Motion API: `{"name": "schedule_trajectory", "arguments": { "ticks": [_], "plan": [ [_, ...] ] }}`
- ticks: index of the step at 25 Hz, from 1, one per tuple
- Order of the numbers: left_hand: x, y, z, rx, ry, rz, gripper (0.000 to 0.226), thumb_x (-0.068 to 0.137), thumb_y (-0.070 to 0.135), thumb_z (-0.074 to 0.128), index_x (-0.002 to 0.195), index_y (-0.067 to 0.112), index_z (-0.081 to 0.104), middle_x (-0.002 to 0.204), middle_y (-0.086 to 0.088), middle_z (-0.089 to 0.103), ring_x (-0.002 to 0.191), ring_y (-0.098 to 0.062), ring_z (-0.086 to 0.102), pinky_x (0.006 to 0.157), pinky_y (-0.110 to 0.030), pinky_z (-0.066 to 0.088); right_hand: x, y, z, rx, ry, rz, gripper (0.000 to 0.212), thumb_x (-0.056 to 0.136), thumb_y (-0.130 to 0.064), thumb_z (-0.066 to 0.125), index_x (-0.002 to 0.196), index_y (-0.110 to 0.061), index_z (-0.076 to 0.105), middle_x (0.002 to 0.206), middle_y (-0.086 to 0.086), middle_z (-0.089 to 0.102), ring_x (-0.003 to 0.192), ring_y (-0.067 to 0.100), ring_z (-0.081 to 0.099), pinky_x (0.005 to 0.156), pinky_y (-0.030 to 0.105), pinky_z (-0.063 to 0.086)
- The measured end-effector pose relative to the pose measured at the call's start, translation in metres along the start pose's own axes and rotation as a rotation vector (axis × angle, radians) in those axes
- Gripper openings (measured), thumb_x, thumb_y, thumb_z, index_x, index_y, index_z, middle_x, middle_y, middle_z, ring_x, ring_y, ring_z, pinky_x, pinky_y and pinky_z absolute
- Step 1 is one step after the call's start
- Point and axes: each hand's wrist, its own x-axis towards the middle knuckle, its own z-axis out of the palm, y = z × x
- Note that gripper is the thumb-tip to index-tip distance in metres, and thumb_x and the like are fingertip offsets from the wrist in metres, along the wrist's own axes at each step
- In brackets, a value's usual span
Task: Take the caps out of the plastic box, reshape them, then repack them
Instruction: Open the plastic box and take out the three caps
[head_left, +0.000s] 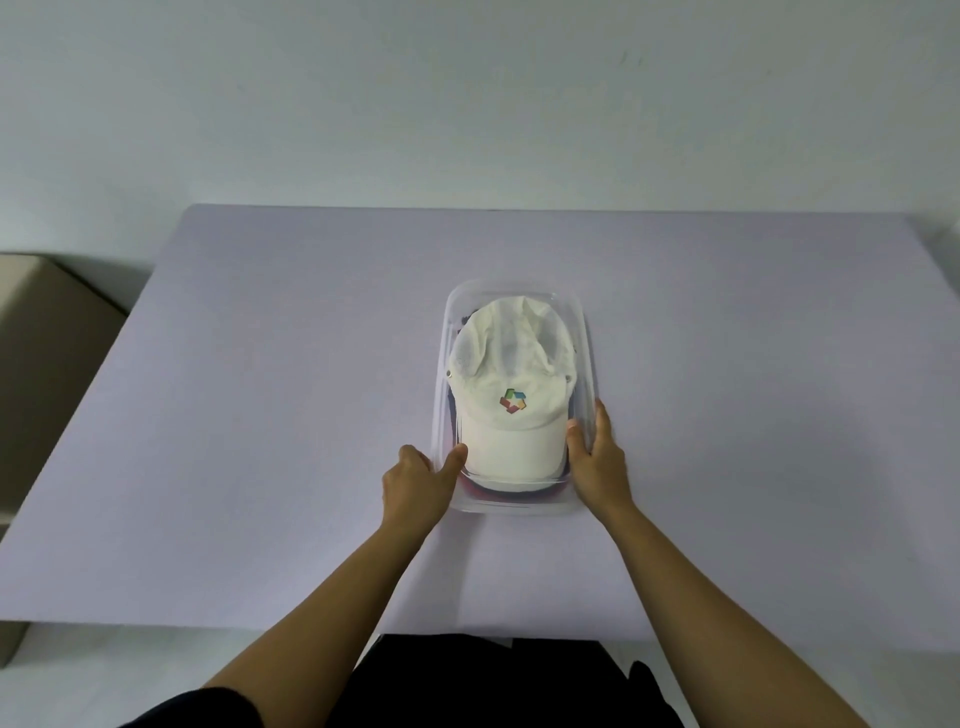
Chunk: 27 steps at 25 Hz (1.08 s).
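A clear plastic box stands in the middle of the lilac table. A white cap with a coloured logo lies on top inside it, brim toward me, its crown dented. Darker caps show beneath it at the near end and along the sides. My left hand grips the box's near left corner, thumb over the rim beside the brim. My right hand holds the near right wall, thumb inside the rim, fingers along the outside.
A beige box-like object stands off the table's left edge. A white wall rises behind the table's far edge. My dark clothing shows below the near edge.
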Motion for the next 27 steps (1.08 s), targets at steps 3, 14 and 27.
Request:
{"name": "schedule_trajectory", "arguments": {
  "ticks": [3, 14, 27],
  "plan": [
    [-0.004, 0.003, 0.002, 0.029, 0.026, 0.027, 0.051, 0.086, 0.053, 0.052, 0.1, 0.003, 0.047, 0.077, -0.002, 0.049, 0.071, -0.017, 0.047, 0.064, -0.03, 0.039, -0.005, 0.003, -0.001, 0.024, 0.01, 0.022, 0.058, 0.098, -0.035, 0.037, 0.148, -0.02, 0.013, 0.154, 0.005, 0.026, 0.138, 0.028, 0.031, 0.109, 0.036, 0.029],
    [-0.028, 0.034, -0.007, -0.787, -0.119, 0.062, 0.03, 0.087, 0.023, 0.064, 0.106, 0.01, 0.044, 0.082, -0.005, 0.062, 0.072, -0.022, 0.063, 0.07, -0.029, 0.052, 0.001, 0.015, -0.011, 0.51, -0.122, 0.15, 0.075, 0.082, -0.073, 0.008, 0.142, -0.033, 0.03, 0.143, -0.007, 0.042, 0.128, 0.015, 0.041, 0.11, 0.041, 0.031],
    [0.087, -0.075, -0.131, -1.315, 0.125, -0.004, 0.014, 0.092, 0.005, 0.053, 0.101, 0.012, 0.06, 0.079, 0.001, 0.06, 0.069, -0.015, 0.07, 0.068, -0.032, 0.06, -0.004, 0.014, 0.007, 0.072, -0.058, 0.029, 0.059, 0.098, -0.012, 0.034, 0.146, -0.036, 0.01, 0.154, -0.004, 0.024, 0.138, 0.018, 0.03, 0.1, 0.02, 0.024]
  ]
}}
